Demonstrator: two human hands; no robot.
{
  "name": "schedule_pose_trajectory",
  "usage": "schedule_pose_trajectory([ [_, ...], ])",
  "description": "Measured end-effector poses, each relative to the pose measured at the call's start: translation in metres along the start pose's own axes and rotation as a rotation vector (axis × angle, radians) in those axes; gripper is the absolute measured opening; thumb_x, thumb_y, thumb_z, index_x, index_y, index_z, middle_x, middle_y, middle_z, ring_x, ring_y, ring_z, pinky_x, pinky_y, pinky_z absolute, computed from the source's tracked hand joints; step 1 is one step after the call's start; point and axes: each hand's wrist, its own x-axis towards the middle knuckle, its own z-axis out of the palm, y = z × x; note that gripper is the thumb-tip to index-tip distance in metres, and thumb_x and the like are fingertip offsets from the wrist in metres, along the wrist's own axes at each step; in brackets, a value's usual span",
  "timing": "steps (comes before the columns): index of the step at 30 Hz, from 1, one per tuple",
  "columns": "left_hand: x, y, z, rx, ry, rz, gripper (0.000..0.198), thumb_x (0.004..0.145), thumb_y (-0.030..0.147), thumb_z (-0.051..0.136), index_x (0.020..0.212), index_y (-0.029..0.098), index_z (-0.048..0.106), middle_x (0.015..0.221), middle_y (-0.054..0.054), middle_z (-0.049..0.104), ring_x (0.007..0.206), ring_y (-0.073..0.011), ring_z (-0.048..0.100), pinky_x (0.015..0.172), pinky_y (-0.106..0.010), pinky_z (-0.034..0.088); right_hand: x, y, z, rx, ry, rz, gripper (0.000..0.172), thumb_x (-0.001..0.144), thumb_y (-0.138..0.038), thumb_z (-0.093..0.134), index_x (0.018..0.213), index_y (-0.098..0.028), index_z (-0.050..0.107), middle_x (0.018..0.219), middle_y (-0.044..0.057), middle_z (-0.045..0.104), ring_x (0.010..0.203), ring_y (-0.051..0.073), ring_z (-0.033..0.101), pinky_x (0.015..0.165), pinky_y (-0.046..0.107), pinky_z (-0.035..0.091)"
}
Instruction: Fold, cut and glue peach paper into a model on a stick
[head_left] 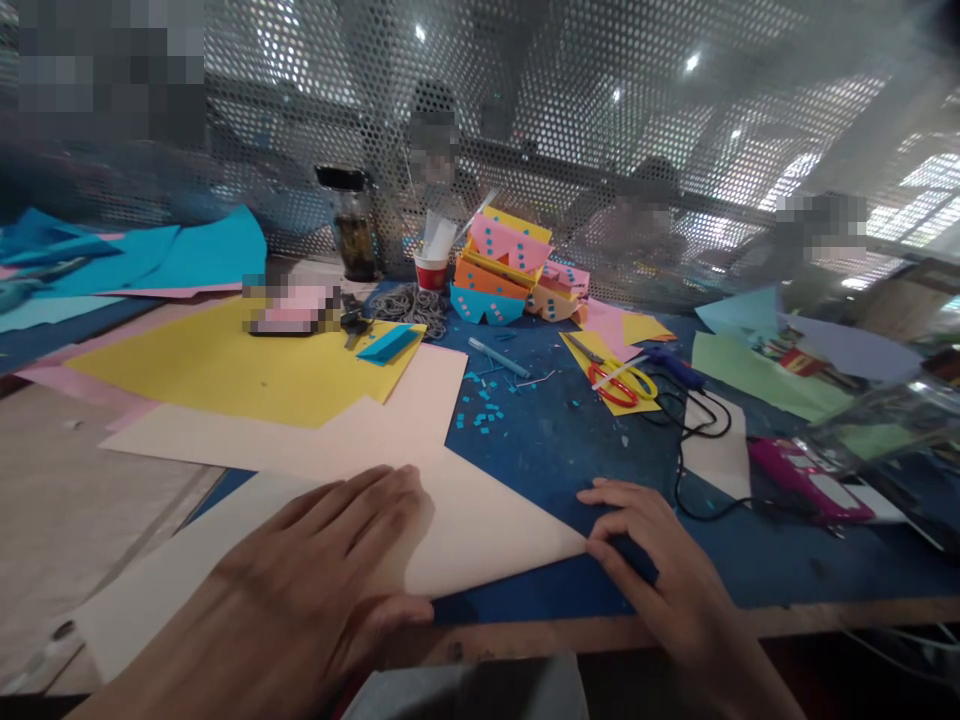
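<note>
A folded sheet of pale cream paper [480, 520] lies on the blue table top [570, 450], its fold ending in a point at the right. My left hand [322, 570] lies flat on the paper with fingers stretched out, pressing it down. My right hand [645, 550] rests at the paper's pointed corner, fingers bent and fingertips touching the tip. Neither hand holds anything else.
A yellow sheet [232, 370] and another cream sheet lie behind. Red-and-yellow scissors [619, 383], a blue pen [499, 357], a black cable [690, 440], a pink device [802, 480], folded paper crafts [510, 270], a red cup [431, 268] and a dark jar [354, 235] stand further back. A perforated screen closes the rear.
</note>
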Motion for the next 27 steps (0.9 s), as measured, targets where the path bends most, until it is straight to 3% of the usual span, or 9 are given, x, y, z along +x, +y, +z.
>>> schedule_pose_trajectory([
  [5,0.004,0.002,-0.001,-0.009,0.064,-0.024,0.052,0.111,0.052,0.045,0.154,0.024,0.054,0.149,-0.007,0.069,0.132,-0.0308,0.065,0.107,-0.047,0.053,0.002,-0.001,0.000,-0.001,0.007,0.001,0.011,0.105,-0.025,0.061,0.096,-0.029,0.066,0.128,0.006,0.075,0.133,0.028,0.064,0.107,0.048,0.055],
  [10,0.012,0.005,-0.005,-0.054,0.011,-0.077,0.044,0.111,0.046,0.045,0.150,0.028,0.057,0.142,-0.005,0.072,0.125,-0.0287,0.068,0.102,-0.044,0.056,0.002,-0.002,0.000,0.001,0.002,0.015,0.010,0.105,-0.025,0.061,0.097,-0.029,0.066,0.129,0.005,0.075,0.133,0.029,0.064,0.107,0.048,0.055],
  [21,0.008,0.002,0.006,-0.043,-0.012,-0.103,0.047,0.109,0.045,0.051,0.154,0.030,0.055,0.151,-0.003,0.067,0.135,-0.0295,0.063,0.113,-0.050,0.050,0.000,0.001,0.003,0.001,-0.009,0.020,0.009,0.105,-0.026,0.061,0.098,-0.029,0.066,0.131,0.004,0.073,0.134,0.028,0.062,0.107,0.050,0.053],
  [27,0.006,0.002,0.005,-0.055,-0.012,-0.102,0.048,0.109,0.046,0.050,0.155,0.030,0.055,0.153,-0.004,0.066,0.136,-0.0309,0.062,0.110,-0.052,0.052,0.001,-0.002,0.002,-0.006,0.006,0.020,0.010,0.105,-0.027,0.061,0.097,-0.029,0.066,0.129,0.005,0.074,0.132,0.029,0.064,0.104,0.049,0.055],
])
